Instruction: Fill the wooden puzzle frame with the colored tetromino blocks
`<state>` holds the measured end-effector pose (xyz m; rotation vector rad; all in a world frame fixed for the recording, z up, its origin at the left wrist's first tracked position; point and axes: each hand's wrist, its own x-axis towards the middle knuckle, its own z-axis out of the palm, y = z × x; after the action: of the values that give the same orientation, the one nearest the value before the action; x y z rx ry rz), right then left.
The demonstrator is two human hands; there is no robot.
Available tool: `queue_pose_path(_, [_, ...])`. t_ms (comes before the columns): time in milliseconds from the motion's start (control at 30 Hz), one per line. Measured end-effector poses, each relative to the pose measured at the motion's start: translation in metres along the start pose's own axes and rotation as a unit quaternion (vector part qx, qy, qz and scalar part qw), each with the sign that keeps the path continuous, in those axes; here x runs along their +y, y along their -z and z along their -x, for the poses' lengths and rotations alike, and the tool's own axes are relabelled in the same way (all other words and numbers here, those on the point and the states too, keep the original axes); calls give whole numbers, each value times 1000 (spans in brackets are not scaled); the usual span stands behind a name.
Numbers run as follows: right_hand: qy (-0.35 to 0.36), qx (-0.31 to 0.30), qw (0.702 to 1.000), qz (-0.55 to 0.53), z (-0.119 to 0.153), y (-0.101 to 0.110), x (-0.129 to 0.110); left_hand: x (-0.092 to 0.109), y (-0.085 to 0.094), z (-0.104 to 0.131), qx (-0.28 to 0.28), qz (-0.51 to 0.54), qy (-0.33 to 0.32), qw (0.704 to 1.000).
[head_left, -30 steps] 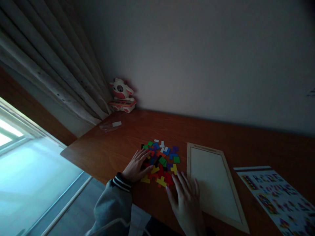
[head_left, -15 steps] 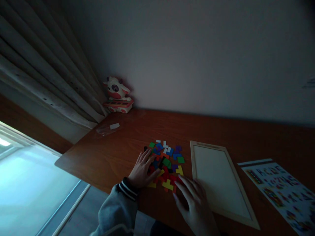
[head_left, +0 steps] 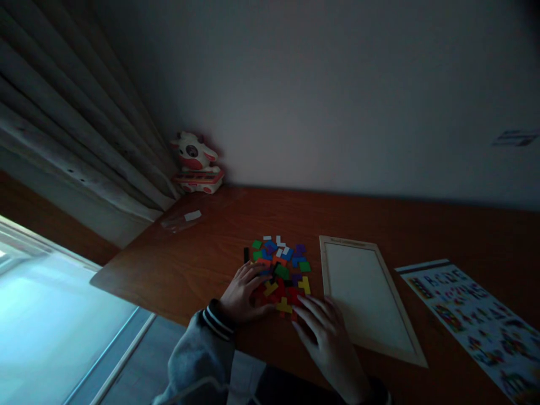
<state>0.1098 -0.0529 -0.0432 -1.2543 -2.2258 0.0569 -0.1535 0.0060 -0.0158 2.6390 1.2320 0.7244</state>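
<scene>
In the head view, the left hand lies flat with spread fingers on the left side of the pile of coloured puzzle pieces, near the front edge of the wooden table. The right hand, also open and holding nothing, touches the pile's near right corner. Just right of the pile lies the wooden puzzle tray. A letter sheet lies toward the right edge.

My one head camera, looking forward and down from above the desk, near, facing the wall.
</scene>
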Motion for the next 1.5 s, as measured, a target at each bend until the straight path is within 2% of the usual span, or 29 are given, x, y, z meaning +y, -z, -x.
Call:
queue_pose_path(100, [2,-1,1000,-2,0,2,-1,15,-2,16,37,-30,22,999])
queue_pose_path(233, [-6,-7,1000,-11,-3,7,-6,36,-10,32,76,-84,83,990])
queue_pose_path(433, [-18,3,999,-39,-5,11,-10,42,-17,34,116,-98,161,975])
queue_pose_path(633, [-29,9,998,-58,-3,11,-9,43,-15,31,106,-76,149,980])
queue_pose_path(800, [-2,-11,998,-67,-2,12,-10,46,-16,31,103,-70,145,982])
queue_pose_path(1033, [2,-6,997,-82,1,4,-9,42,-16,33,98,-67,133,984])
queue_pose_path(1300, [37,-3,999,-31,-2,9,-11,38,-19,35,100,-69,117,986])
queue_pose_path(1500, [44,10,999,-25,-1,5,-10,39,-20,35,86,-65,109,988])
